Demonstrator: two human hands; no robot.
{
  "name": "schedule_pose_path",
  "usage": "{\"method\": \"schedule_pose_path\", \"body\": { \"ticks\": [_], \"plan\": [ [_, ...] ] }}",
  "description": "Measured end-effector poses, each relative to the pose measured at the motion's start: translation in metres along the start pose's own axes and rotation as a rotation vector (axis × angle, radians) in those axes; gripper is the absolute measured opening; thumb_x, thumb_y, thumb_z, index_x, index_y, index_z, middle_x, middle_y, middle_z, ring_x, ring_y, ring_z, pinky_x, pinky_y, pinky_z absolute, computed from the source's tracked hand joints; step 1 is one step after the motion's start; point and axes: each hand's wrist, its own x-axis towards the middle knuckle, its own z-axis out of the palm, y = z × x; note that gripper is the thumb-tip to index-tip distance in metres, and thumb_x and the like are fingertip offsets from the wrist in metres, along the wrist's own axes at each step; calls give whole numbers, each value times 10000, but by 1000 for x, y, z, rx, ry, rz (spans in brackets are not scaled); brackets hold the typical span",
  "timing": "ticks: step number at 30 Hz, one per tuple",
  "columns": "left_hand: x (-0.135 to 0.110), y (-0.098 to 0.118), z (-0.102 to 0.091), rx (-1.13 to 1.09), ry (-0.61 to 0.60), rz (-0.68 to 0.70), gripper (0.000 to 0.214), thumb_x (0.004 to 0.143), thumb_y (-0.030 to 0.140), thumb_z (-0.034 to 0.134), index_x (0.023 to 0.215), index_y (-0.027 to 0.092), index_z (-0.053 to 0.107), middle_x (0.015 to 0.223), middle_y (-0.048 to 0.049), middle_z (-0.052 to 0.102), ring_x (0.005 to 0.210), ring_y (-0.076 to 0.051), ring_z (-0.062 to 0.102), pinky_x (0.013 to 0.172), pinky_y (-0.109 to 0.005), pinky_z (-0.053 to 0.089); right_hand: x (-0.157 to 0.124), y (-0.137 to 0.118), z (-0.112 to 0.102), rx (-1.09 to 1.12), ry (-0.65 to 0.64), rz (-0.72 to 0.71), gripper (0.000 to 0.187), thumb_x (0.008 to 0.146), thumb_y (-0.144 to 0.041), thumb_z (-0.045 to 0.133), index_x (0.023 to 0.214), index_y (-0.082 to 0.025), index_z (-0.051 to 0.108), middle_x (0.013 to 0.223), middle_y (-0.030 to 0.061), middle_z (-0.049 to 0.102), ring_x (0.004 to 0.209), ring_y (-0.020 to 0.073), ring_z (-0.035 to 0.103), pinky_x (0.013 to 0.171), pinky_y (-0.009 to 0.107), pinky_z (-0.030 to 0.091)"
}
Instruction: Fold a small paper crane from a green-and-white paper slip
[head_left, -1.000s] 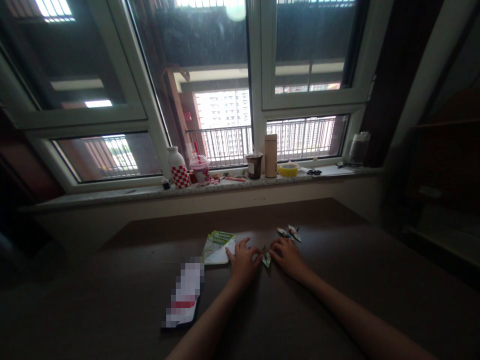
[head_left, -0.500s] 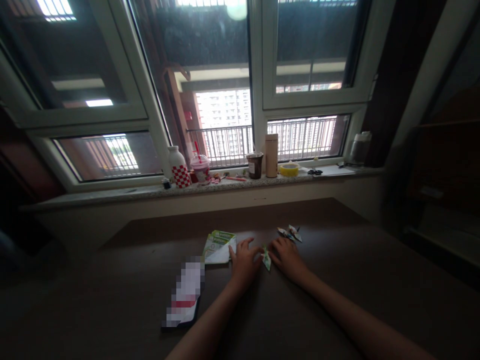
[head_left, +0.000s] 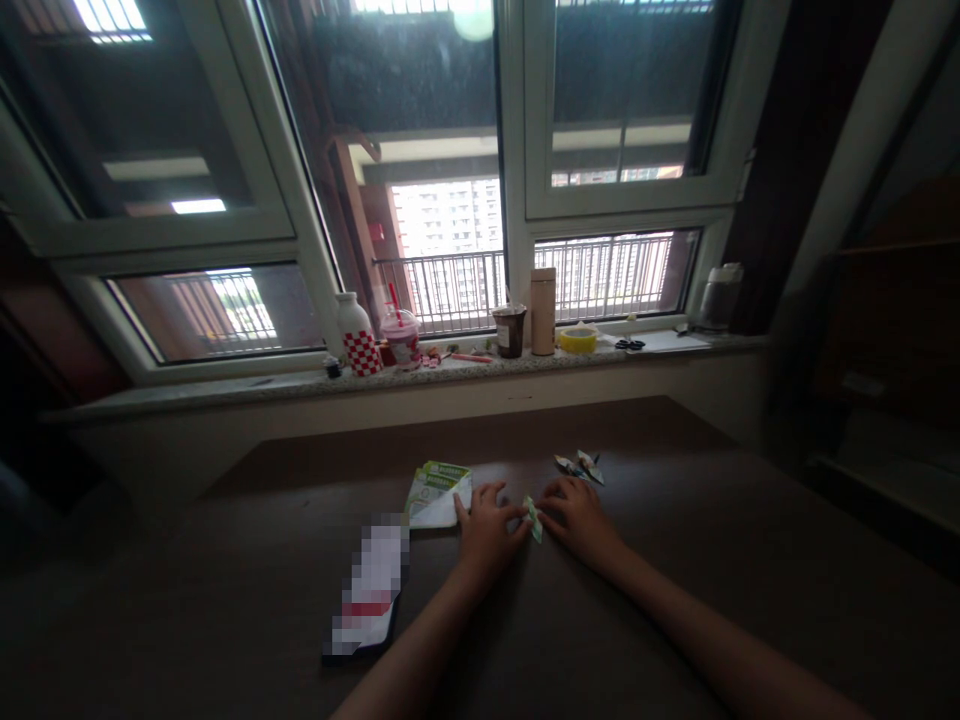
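A small folded paper piece (head_left: 534,522), pale green and white with pointed ends, rests on the dark table between my hands. My left hand (head_left: 489,538) pinches it from the left, its other fingers spread over the tabletop. From the right, the fingertips of my right hand (head_left: 583,525) close on the same piece; the exact contact is too small to make out. Just beyond my right hand lie folded paper pieces (head_left: 581,466) with pointed ends. Beside my left hand is a stack of green and white paper sheets (head_left: 439,492), the top one partly folded over.
A phone-like object (head_left: 367,590), its face pixelated, lies on the table (head_left: 247,560) left of my left forearm. Along the windowsill (head_left: 450,372) stand a checkered bottle (head_left: 358,335), drink cups, a tan flask (head_left: 543,312), a yellow tape roll (head_left: 577,341) and black scissors (head_left: 630,345).
The folded paper piece has turned slightly between my fingers. My left hand has shifted slightly, and the fingers of my right hand have moved a little. Everything else stays put.
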Motion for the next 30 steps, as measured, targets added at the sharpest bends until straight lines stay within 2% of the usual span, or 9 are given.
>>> {"method": "schedule_pose_path", "body": {
  "ticks": [7,14,21,30],
  "plan": [
    [0,0,2,1,11,15,247,825,389,690,1069,401,726,1405,-31,550,1346,-293,421,1135,-721,98,-3,-2,-3,-42,2,-31,168,890,-333,651,1007,-326,771,1060,55,687,1120,275,537,1025,469,392],
    [0,0,1,-6,15,16,180,818,377,701,991,388,750,1395,-29,554,1337,-296,436,1132,-727,89,-1,0,-3,-19,40,-93,188,877,-283,663,1045,-290,748,1062,55,689,1112,250,561,1074,484,360],
    [0,-1,2,-2,37,24,199,808,372,717,1001,406,749,1391,-40,561,1332,-292,447,1128,-726,112,-1,4,0,-9,66,-167,178,876,-261,667,985,-364,763,1066,35,683,1120,242,556,1096,525,330],
    [-1,1,1,15,45,20,159,808,411,712,957,411,766,1390,-34,564,1333,-298,440,1135,-716,100,-1,5,2,-6,65,-161,141,859,-259,686,949,-327,771,1055,37,689,1122,242,548,1105,523,324]
  ]
}}
